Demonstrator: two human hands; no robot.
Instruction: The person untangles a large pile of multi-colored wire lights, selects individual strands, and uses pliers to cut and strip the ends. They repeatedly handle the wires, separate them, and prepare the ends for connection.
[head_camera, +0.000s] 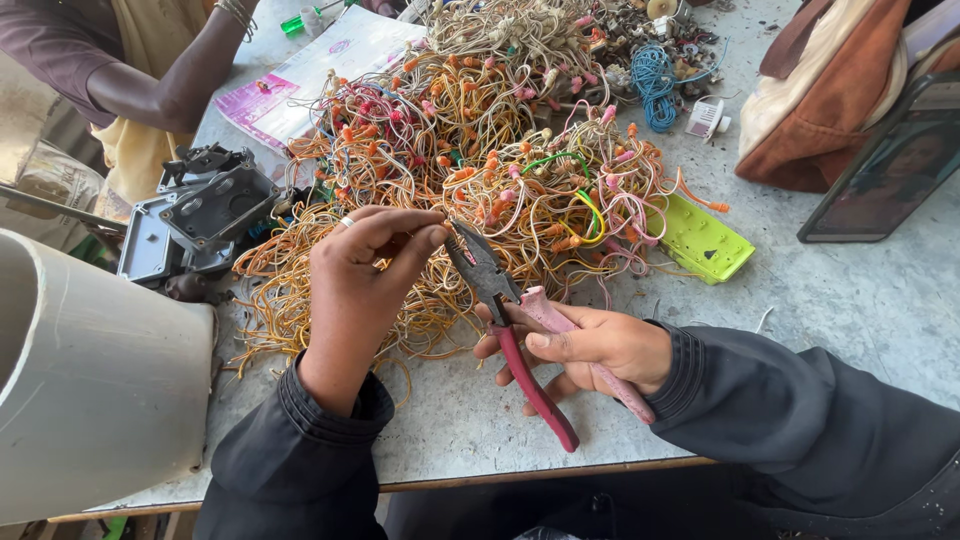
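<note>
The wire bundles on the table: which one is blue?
The small coiled bundle at the far edge, beside the white plastic part. The big heap is orange, yellow and pink.

Small salvage or wire-stripping workshop, informal. Worn grey worktable heaped with tangled yellow, orange and pink wires, coil of blue cable, loose scrap electrical parts at far edge. Stack of dark metal housings at left, green plastic casing beside heap. Red-handled pliers in use at table edge. Second worker's arm across table; large pale plastic pipe alongside.
</note>
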